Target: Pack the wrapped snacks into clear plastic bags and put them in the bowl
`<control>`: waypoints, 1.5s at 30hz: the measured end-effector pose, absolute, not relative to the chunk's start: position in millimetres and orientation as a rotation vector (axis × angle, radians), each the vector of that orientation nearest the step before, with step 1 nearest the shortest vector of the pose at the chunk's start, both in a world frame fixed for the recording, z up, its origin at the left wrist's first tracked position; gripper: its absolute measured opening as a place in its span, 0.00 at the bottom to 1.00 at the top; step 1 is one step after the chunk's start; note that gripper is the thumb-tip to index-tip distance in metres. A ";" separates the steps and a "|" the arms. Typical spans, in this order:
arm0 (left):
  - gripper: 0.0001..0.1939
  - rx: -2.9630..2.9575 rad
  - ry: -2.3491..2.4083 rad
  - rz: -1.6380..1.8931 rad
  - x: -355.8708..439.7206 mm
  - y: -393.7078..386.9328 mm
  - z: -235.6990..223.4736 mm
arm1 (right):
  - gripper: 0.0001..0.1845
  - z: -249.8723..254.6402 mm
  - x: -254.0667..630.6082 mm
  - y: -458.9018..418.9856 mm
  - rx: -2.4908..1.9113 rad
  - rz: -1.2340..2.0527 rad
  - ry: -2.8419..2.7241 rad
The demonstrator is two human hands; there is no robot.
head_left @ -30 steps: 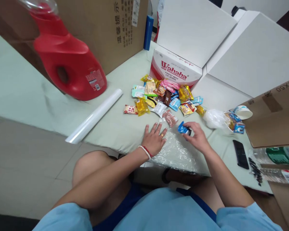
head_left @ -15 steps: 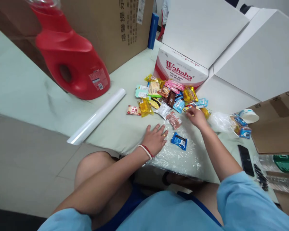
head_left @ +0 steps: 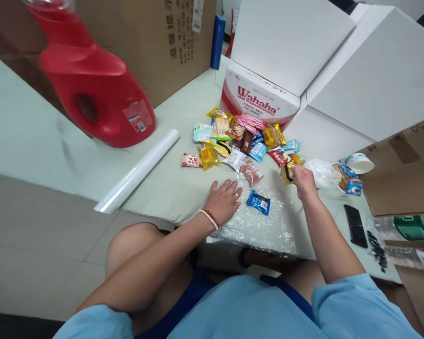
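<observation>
Blue packet [head_left: 259, 202] out on crinkled clear film [head_left: 257, 230], near side of the table, between both hands, presumably there for easy reach. Now right and slightly farther: yellow packet [head_left: 287, 173], by the look of it pinched between thumb and fingertips of the right hand [head_left: 305, 182], contact partly hidden. Across to the left, left hand [head_left: 223, 205] palm down, fingers spread, gripping nothing, flat on the film's left edge, likely against slipping. Beyond, far side, snack heap [head_left: 238, 134] up against a Wahaha carton [head_left: 257, 99]; left, white roll [head_left: 137, 172].
</observation>
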State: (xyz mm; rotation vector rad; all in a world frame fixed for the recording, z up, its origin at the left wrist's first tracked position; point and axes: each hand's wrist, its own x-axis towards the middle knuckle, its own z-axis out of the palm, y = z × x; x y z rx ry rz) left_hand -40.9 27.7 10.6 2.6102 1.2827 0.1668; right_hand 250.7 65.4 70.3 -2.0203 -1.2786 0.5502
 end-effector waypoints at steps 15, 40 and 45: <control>0.25 2.660 1.297 0.185 -39.0 24.6 7.2 | 0.25 54.9 227.2 23.7 -1.754 1.146 -1.798; 0.26 2.725 1.282 0.430 -35.3 -1.2 8.6 | 0.33 46.5 180.6 -13.4 -1.891 0.357 -2.514; 0.27 2.635 1.313 0.288 -36.4 1.8 -2.0 | 0.30 45.9 194.3 -20.8 -1.812 0.352 -2.541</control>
